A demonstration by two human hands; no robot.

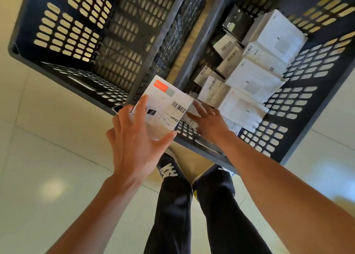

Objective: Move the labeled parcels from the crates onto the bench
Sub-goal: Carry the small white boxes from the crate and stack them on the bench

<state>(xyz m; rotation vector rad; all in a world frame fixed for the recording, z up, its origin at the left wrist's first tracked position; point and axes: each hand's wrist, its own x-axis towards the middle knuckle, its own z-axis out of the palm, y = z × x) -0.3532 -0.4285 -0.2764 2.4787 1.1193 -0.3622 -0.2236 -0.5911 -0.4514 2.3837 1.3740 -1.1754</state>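
My left hand (pixel 134 138) grips a white box (pixel 165 104) with an orange corner patch and a barcode label, thumb on its lower edge and fingers spread across its left side. The box hangs above the gap between two dark perforated crates. My right hand (pixel 208 121) reaches into the right crate (pixel 299 107), fingers extended onto a white labeled parcel (pixel 194 111) at the crate's near end. Several white and black labeled parcels (pixel 255 75) lie packed in that crate. The left crate (pixel 63 35) holds nothing that I can see.
Both crates stand on a pale tiled floor (pixel 48 157). My legs in dark trousers and my sneakers (pixel 169 169) are right below the crates' near edges. A narrow strip of floor shows between the crates. No bench is in view.
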